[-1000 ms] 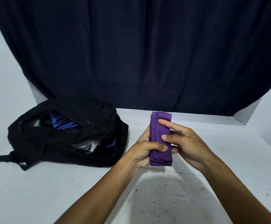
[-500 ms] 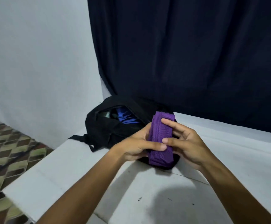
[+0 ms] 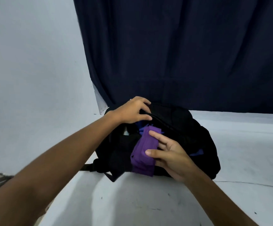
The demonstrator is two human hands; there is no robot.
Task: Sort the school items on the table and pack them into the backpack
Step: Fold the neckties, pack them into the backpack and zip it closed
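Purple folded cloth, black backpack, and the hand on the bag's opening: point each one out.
purple folded cloth [image 3: 144, 152], head view, middle of its upper face.
black backpack [image 3: 189, 128], head view, top panel right of the opening.
left hand [image 3: 131, 111], head view, back of the hand gripping the opening's edge.

I am gripping a folded purple cloth [image 3: 143, 151], ribbed and matt, above a black woven-fabric backpack [image 3: 197, 141] lying on a white, scuffed matt table [image 3: 148, 203], a dark, matt curtain [image 3: 181, 54] hanging behind.
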